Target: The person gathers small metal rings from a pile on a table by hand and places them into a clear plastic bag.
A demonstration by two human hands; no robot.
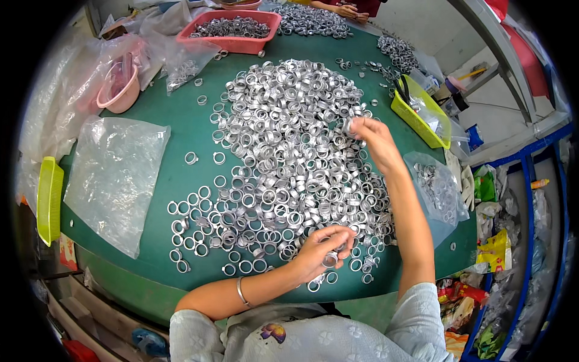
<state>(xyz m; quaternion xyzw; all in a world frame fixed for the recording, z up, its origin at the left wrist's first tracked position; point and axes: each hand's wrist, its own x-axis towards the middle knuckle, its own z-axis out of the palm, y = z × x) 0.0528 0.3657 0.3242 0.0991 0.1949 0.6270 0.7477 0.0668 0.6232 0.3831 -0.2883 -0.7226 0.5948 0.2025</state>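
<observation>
A large heap of silver metal rings (295, 120) covers the middle of the green table (175, 127), with looser rings spread at its near left. My left hand (322, 248) is closed near the table's front edge, holding at least one metal ring (330, 259) by the fingers. Farther out, my right hand (373, 137) is at the heap's right side. Its thumb and fingers are pinched on a metal ring (348, 125), which partly blends into the rings behind it.
A clear plastic bag (117, 181) lies flat at left, beside a yellow-green basket (50, 202). At the back stands a pink tub (229, 43) of rings; another person's hands (351, 12) are beyond. On the right are a lime basket (422, 114) and a bag of rings (435, 190).
</observation>
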